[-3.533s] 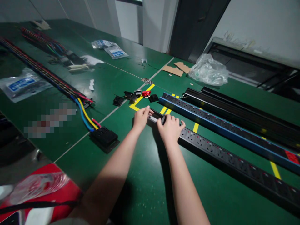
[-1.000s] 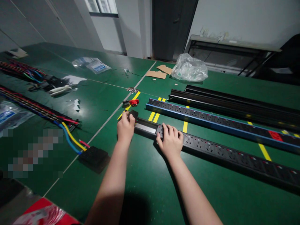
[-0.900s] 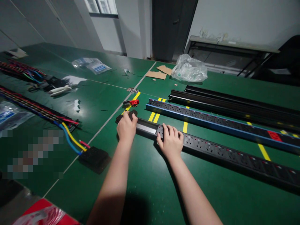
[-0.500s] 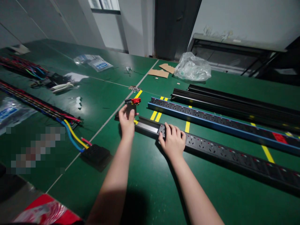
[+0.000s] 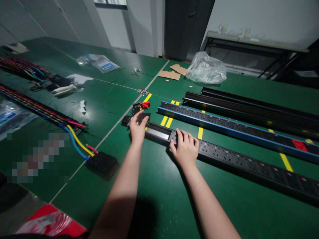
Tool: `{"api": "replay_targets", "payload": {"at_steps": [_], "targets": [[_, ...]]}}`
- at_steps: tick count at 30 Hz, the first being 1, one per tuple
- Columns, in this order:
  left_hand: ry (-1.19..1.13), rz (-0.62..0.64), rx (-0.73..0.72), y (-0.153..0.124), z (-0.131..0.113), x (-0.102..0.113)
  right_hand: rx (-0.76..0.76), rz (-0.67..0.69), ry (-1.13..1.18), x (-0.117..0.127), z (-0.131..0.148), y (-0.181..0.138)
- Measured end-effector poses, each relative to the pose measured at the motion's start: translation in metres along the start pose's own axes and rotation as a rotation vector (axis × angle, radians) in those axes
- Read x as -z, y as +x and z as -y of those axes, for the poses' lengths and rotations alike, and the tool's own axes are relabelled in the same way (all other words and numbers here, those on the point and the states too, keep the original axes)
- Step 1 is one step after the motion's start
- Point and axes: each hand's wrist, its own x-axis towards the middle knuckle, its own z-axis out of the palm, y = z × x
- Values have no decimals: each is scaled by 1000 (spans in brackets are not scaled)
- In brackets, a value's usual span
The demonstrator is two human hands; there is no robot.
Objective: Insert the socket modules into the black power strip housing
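Observation:
My left hand pinches a small black plate-like piece between thumb and fingers, above the left end of a long black power strip. Under that hand, the strip's open channel shows a pale metallic floor. My right hand lies across the black power strip, fingers over the top and thumb at the near edge, where the row of sockets begins. Just beyond the left hand lies a red and black part. The underside of the held piece is hidden.
Behind lie a blue-edged power strip and black empty-looking rails. To the left are wired strips and a black block on coloured wires. A clear plastic bag and cardboard scraps sit farther back.
My left hand has lowered the black piece from a raised, upright pose to a flatter tilt over the strip's end. My right hand stays on the power strip.

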Motion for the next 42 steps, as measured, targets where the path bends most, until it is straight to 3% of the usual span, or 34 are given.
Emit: {"api": "replay_targets", "payload": {"at_steps": [4,8,16,23,33,42], "targets": [[31,-75,-12,5,7,4,-2,0,-4,0,0,0],[-40,-142,77,9,11,8,-4,0,-4,0,0,0],[431,-71,-67,0,0,17,3,2,-14,-1,0,0],[555,21,-106,-5,-1,24,13,-6,-15,0,0,0],[357,-15,102,0,13,26,10,-18,-6,-2,0,0],[108,-38,148,6,28,22,16,-9,-18,0,-1,1]]}}
